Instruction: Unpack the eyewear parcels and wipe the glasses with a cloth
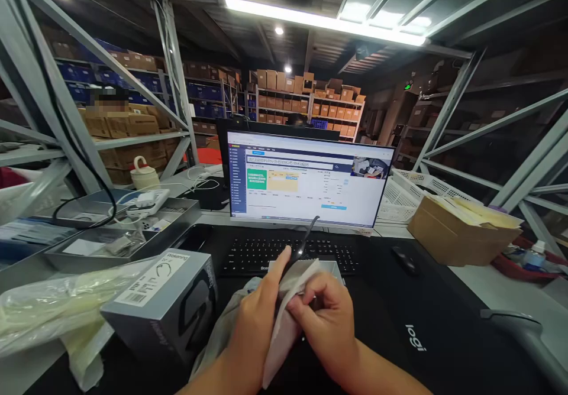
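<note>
In front of the keyboard [248, 254], both hands hold a thin, whitish soft pouch [284, 330]. My left hand [252, 318] is closed around its left side, one finger pointing up along it. My right hand [331, 318] pinches the pouch's right edge between thumb and curled fingers. Out of the top sticks a slim dark curved piece [309, 232] with a shiny spot near its base; the remainder of it is hidden. Behind the hands shows part of a light grey box [333, 269]. To their left stands a grey printed box [164, 306] with a white label picturing a neckband-like shape.
A lit monitor [306, 188] stands behind the keyboard. Crumpled clear plastic bags [62, 294] and an open grey box [119, 241] lie left. At right are a mouse [404, 260], a cardboard box [457, 235], white baskets [394, 200] and a handheld scanner [523, 336].
</note>
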The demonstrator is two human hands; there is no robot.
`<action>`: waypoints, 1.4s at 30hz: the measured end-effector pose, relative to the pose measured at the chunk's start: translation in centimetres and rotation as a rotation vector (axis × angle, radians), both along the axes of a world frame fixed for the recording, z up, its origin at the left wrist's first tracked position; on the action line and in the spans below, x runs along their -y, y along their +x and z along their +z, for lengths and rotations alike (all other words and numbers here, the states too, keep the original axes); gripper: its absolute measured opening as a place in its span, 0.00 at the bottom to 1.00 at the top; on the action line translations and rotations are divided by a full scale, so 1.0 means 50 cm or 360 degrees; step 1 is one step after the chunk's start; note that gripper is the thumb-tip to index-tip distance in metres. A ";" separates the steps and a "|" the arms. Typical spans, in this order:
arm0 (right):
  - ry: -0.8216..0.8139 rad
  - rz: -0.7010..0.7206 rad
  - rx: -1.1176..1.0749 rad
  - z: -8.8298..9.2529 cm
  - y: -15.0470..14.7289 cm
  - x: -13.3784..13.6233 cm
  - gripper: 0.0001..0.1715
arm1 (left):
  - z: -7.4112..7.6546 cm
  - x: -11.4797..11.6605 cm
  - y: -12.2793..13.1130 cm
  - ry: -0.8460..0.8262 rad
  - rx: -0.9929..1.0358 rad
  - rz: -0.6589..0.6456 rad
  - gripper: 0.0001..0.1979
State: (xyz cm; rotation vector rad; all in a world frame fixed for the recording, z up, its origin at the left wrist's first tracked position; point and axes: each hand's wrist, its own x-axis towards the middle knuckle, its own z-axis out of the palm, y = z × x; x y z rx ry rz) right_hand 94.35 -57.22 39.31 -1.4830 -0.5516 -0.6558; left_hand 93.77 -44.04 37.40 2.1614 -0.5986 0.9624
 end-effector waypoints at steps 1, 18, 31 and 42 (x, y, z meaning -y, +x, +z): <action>-0.0028 -0.0049 -0.0032 0.001 -0.002 0.003 0.19 | -0.001 0.006 -0.001 0.0029 0.0025 -0.0014 0.31; 0.0728 0.0695 -0.0832 0.067 0.016 0.077 0.35 | -0.002 -0.004 0.003 0.0125 0.0142 -0.0349 0.33; 0.0474 -0.0015 -0.0576 -0.012 -0.018 -0.006 0.30 | -0.003 -0.014 0.010 0.0003 -0.0032 -0.0251 0.30; 0.0922 0.0389 -0.0795 0.047 0.008 0.032 0.34 | -0.004 0.006 0.011 -0.0007 0.0125 -0.0276 0.37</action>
